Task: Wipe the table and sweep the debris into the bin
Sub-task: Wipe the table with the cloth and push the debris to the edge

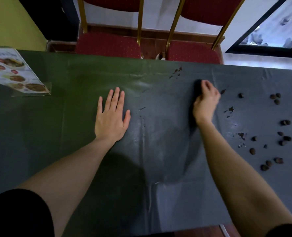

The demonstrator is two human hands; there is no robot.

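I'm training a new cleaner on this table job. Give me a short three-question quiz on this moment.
1. True or false: the left hand lies flat and open on the table.
2. Which side of the right hand holds most of the debris: A near the menu stand, B the right end?
3. What stands behind the table?

Key: 1 true. 2 B. 3 Two red chairs.

Bench cover (73,117): dark green, plain, greyer toward the right. Debris (276,98): dark brown nut-like pieces with darker smears, scattered right. Chairs (107,45), far side: deep red upholstery with small pale dots, gold-coloured frames. Menu stand (13,72), far left: clear holder, white card with multicoloured food pictures. Sleeve (18,214), near left: black. Wall (8,23), far left: yellow-green.
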